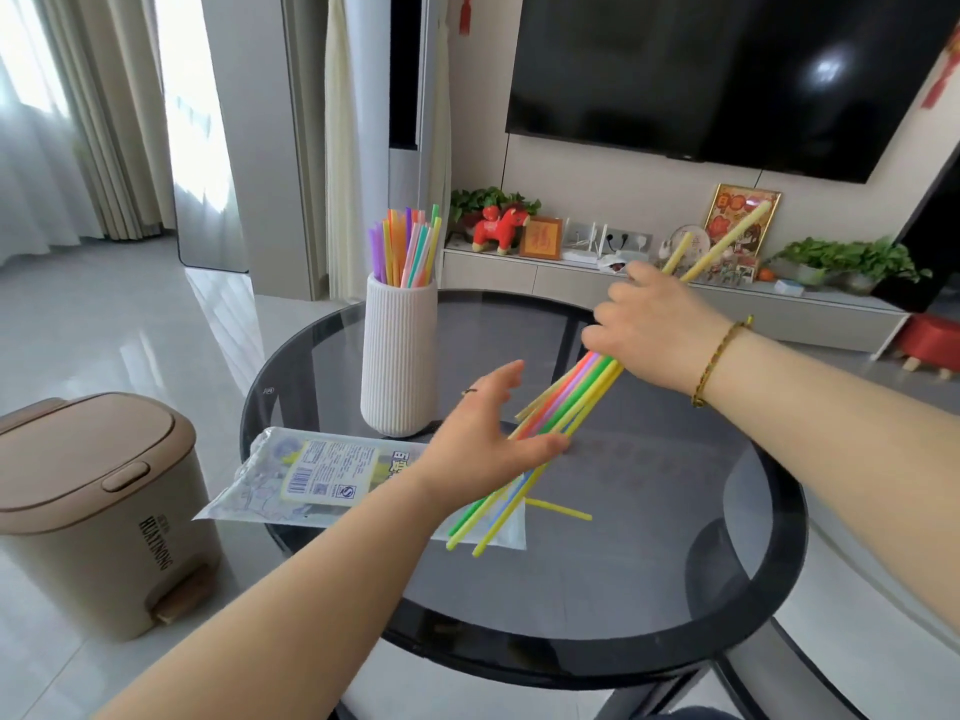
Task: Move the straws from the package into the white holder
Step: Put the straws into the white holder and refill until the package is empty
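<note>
**A:** Closest in, the left hand [488,433] is reaching up from 7 o'clock, fingers straight and spread wide, thumb lying against the bundle of straws [566,402].

**B:** And just past it, near the middle of the glass table [675,563], one loose yellow straw [558,509] is lying flat.

**A:** The package [311,475] is lying at 9 o'clock, poking over the table's rim. The bundle's lower ends are crossing its right corner.

**B:** Anything inside it?

**A:** Cannot tell from here.

**B:** Off the table, also at 9 o'clock, a beige bin [98,506] is sitting on the floor.

**A:** Now 1 o'clock: the right hand [654,330] is curling round the bundle's upper part, gripping it on a slant, with two pale yellow tips sticking out beyond the fingers.

**B:** At 11 o'clock the white holder [397,356] is standing upright, with coloured straws [408,246] poking out of its top.

**A:** Far back at 12, a television [727,70] is hanging above a low shelf [519,272].
</note>
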